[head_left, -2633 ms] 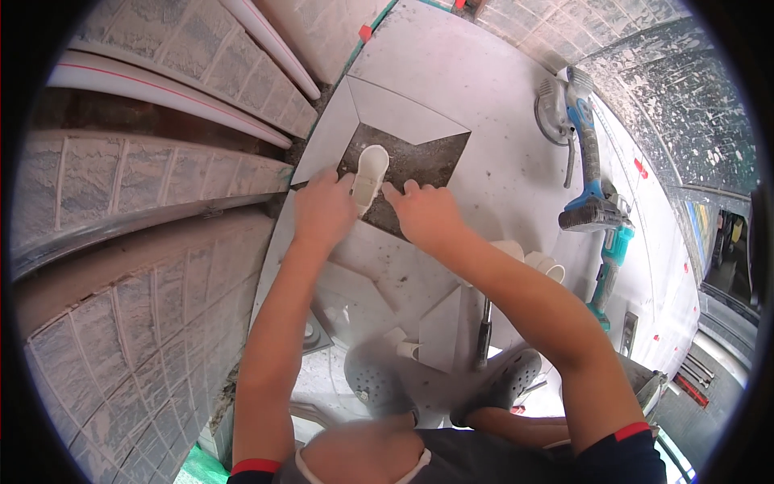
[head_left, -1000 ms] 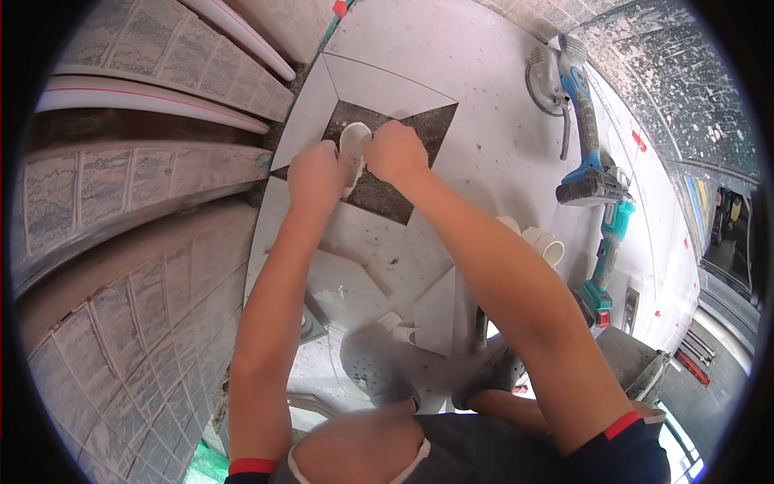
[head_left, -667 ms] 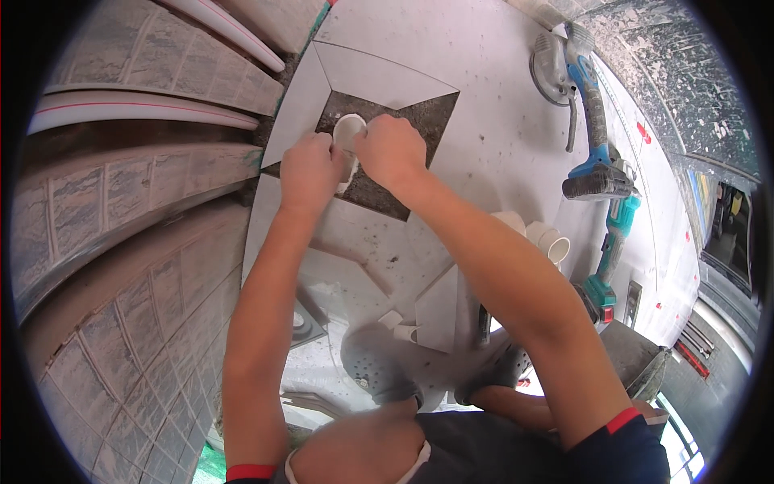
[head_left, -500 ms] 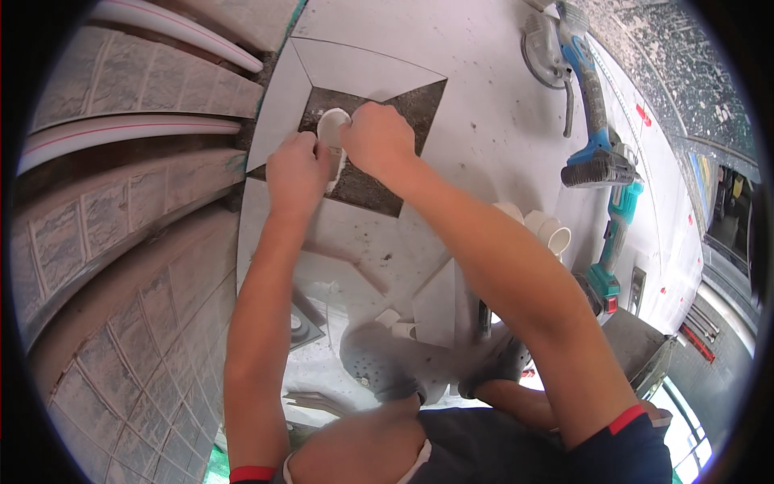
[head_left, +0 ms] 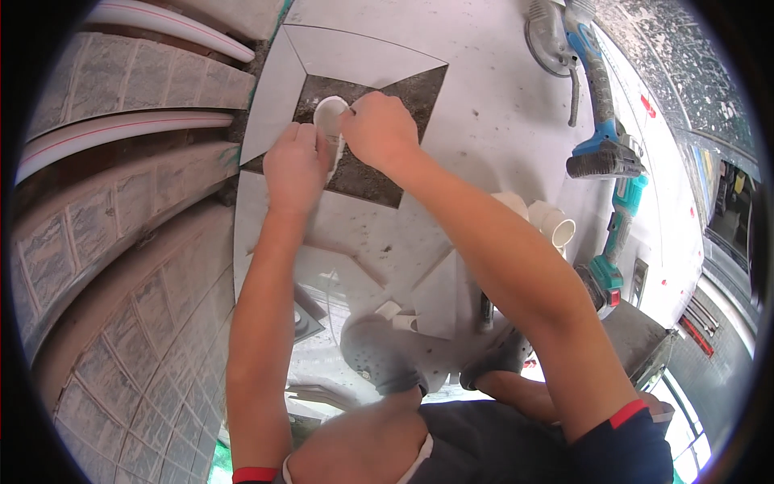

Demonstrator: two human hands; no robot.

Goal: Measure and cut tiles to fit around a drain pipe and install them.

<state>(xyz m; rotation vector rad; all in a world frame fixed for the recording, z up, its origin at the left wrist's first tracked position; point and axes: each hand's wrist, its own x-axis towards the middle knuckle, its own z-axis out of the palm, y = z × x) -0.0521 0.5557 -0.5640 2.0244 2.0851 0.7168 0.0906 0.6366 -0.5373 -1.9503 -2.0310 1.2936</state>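
Observation:
A short white plastic pipe [head_left: 329, 115] stands with its round mouth up inside a square cutout [head_left: 367, 179] in the light tiles, where brown, gritty ground shows. My left hand [head_left: 297, 165] is closed, its fingers pressed against the pipe's near left side. From the other side, my right hand [head_left: 380, 133] pinches the pipe's right rim between thumb and curled fingers. The fingertips of both hands are partly hidden, and so is the pipe's lower part. A whitish edge runs down from its mouth between my hands.
White pipe fittings [head_left: 556, 229] stand right of my right forearm. Further right lie a blue-handled tool [head_left: 598, 97], a teal power tool [head_left: 621, 222] and a suction lifter [head_left: 550, 39]. Brick-patterned panels [head_left: 97, 234] and red-striped white pipes [head_left: 129, 135] line the left. A grey drain cover [head_left: 306, 323] lies near my shoes [head_left: 375, 351].
The view has shifted slightly, so the cutout and tools sit a little higher. My left hand has moved slightly against the pipe; both hands stay at it.

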